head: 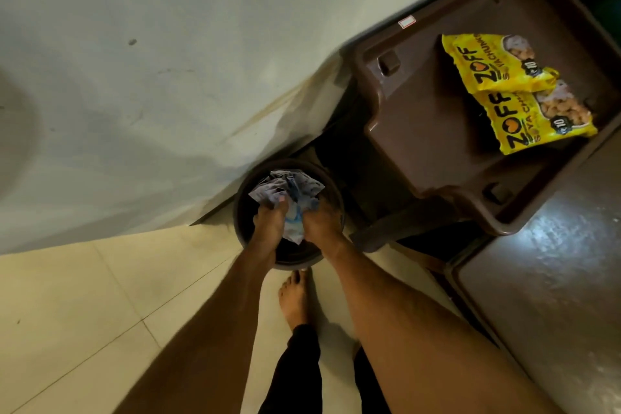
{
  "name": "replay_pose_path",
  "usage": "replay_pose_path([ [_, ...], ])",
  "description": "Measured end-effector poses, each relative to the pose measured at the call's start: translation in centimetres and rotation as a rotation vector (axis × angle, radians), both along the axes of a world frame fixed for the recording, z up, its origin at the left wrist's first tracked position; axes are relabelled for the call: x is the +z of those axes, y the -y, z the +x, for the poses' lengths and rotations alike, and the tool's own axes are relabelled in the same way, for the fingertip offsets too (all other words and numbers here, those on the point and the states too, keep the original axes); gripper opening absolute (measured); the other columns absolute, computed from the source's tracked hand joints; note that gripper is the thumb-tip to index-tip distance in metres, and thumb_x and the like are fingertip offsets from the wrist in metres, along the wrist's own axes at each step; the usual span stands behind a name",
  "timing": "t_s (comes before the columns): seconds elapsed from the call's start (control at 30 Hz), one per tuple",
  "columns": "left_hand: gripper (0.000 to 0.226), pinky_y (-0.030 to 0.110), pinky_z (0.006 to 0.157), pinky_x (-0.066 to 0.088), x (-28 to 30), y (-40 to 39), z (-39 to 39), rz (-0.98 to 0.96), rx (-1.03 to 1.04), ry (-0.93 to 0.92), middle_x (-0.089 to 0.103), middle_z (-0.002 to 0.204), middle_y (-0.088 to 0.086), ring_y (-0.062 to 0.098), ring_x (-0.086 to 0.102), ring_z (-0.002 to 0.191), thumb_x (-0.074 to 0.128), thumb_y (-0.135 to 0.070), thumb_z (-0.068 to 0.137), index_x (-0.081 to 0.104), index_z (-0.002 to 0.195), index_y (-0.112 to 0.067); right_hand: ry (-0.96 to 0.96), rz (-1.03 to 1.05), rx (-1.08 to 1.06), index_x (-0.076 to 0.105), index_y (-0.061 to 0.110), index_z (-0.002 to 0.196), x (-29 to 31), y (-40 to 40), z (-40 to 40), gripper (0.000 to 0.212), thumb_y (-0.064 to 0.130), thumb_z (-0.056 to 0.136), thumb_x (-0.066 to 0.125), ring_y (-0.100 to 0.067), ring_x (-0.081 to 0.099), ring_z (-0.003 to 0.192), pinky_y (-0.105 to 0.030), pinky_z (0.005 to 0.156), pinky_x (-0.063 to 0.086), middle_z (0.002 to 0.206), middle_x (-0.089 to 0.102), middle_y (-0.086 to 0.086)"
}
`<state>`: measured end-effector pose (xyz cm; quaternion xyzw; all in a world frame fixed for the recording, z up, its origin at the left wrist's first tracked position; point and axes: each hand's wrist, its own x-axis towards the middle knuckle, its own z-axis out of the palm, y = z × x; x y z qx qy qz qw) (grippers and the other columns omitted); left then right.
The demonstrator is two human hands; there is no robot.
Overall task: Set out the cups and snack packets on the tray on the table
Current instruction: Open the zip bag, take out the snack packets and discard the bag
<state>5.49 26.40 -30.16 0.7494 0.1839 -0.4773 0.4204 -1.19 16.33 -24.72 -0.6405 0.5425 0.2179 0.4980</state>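
While both hands reach down into the bucket, the scene reads as follows.

Packets in hand: a crumpled bunch of pale blue-and-white packets (285, 193) sits in the mouth of the dark round bucket (245, 239) on the floor by the wall.
Left hand: the left hand (268, 217) is closed on the bunch from one side.
Right hand: the right hand (321, 222) is closed on it from the other side.
Handling: the packets look thin, light and crinkly; likely slippery film that crushes easily, so a gentle gathering hold around the whole bunch suits better than a pinch at one corner.
Yellow packets: two yellow snack packets (517, 91) lie overlapping on the brown chair (420, 111), well apart from the bucket.
Cups, tray, table: none can be made out from this view.
Floor: a bare foot (295, 299) stands on pale tiles (100, 296) just beside the bucket.
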Motion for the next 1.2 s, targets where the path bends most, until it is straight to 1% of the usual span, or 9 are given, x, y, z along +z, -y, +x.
replay_pose_path([
  [0.13, 0.082, 0.05, 0.101, 0.058, 1.0, 0.2, 0.0, -0.005, 0.021, 0.026, 0.072, 0.124, 0.011, 0.03, 0.071, 0.11, 0.063, -0.061, 0.071, 0.062, 0.137, -0.012, 0.005, -0.006, -0.012, 0.053, 0.009, 0.142, 3.3, 1.1, -0.7, 0.04, 0.014, 0.102, 0.048, -0.035, 0.059, 0.126, -0.042, 0.107, 0.049, 0.134, 0.062, -0.016],
  [0.23, 0.073, 0.052, 0.098, 0.059, 5.4, 1.5, -0.9, -0.029, -0.007, 0.064, 0.072, 0.118, 0.015, 0.031, 0.072, 0.105, 0.059, -0.042, 0.073, 0.06, 0.137, -0.008, 0.011, 0.024, 0.014, 0.054, 0.009, 0.142, 4.6, 1.2, -1.6, 0.04, 0.011, 0.103, 0.047, -0.035, 0.06, 0.126, -0.04, 0.104, 0.048, 0.134, 0.063, -0.018],
  [0.43, 0.042, 0.062, 0.095, 0.054, 5.7, 2.1, -2.2, -0.036, -0.213, 0.296, 0.068, 0.113, 0.01, 0.032, 0.067, 0.105, 0.055, -0.046, 0.076, 0.062, 0.109, -0.021, 0.111, -0.058, 0.119, 0.05, 0.012, 0.147, 5.8, 1.4, -2.4, 0.048, 0.009, 0.1, 0.054, -0.035, 0.058, 0.131, -0.044, 0.111, 0.049, 0.141, 0.06, -0.017],
  [0.53, 0.046, 0.062, 0.102, 0.051, 8.5, 3.1, -2.2, -0.064, -0.265, 0.427, 0.067, 0.12, 0.011, 0.033, 0.063, 0.116, 0.052, -0.041, 0.083, 0.061, 0.12, -0.016, 0.231, -0.125, 0.172, 0.05, 0.009, 0.147, 6.7, 2.0, -2.6, 0.048, 0.007, 0.099, 0.057, -0.031, 0.055, 0.137, -0.044, 0.115, 0.046, 0.145, 0.058, -0.016],
  [0.67, 0.052, 0.052, 0.117, 0.044, 16.4, 5.8, -3.1, -0.117, -0.254, 0.539, 0.063, 0.137, 0.0, 0.024, 0.058, 0.131, 0.051, -0.045, 0.09, 0.054, 0.137, -0.022, 0.362, -0.204, 0.26, 0.043, 0.02, 0.152, 9.9, 3.0, -2.7, 0.071, 0.057, 0.093, 0.035, -0.019, 0.048, 0.143, -0.04, 0.12, 0.042, 0.153, 0.051, -0.004],
  [0.73, 0.051, 0.048, 0.12, 0.042, 19.5, 7.1, -3.8, -0.112, -0.286, 0.639, 0.059, 0.144, 0.002, 0.022, 0.055, 0.136, 0.05, -0.038, 0.098, 0.048, 0.146, -0.02, 0.36, -0.371, 0.454, 0.035, 0.024, 0.157, 10.6, 3.5, -3.1, 0.074, 0.063, 0.094, 0.029, -0.017, 0.042, 0.147, -0.036, 0.125, 0.035, 0.159, 0.045, 0.0],
  [0.87, 0.053, 0.03, 0.118, 0.036, 24.3, 9.6, -4.7, -0.171, -0.323, 0.778, 0.05, 0.154, -0.006, 0.01, 0.047, 0.14, 0.048, -0.037, 0.104, 0.041, 0.155, -0.025, 0.39, -0.517, 0.467, 0.03, 0.022, 0.16, 15.2, 5.7, -3.9, 0.075, 0.059, 0.095, 0.02, -0.017, 0.027, 0.155, -0.033, 0.128, 0.029, 0.166, 0.033, -0.003],
  [1.0, 0.056, 0.013, 0.11, 0.032, 28.5, 12.8, -5.5, -0.302, -0.351, 0.862, 0.041, 0.148, -0.023, -0.015, 0.042, 0.131, 0.043, -0.042, 0.101, 0.037, 0.155, -0.03, 0.531, -0.618, 0.325, 0.036, 0.012, 0.157, 21.1, 9.0, -5.5, 0.063, 0.041, 0.101, 0.036, -0.021, 0.028, 0.155, -0.032, 0.127, 0.03, 0.165, 0.035, -0.01],
  [1.2, 0.057, 0.015, 0.113, 0.034, 30.9, 18.6, -6.8, -0.444, -0.427, 0.862, 0.04, 0.162, -0.009, 0.002, 0.038, 0.148, 0.045, -0.037, 0.102, 0.036, 0.158, -0.027, 0.51, -0.733, 0.251, 0.04, 0.008, 0.156, 25.1, 15.1, -7.9, 0.062, 0.019, 0.098, 0.06, -0.031, 0.029, 0.154, -0.032, 0.124, 0.025, 0.165, 0.032, -0.02],
])
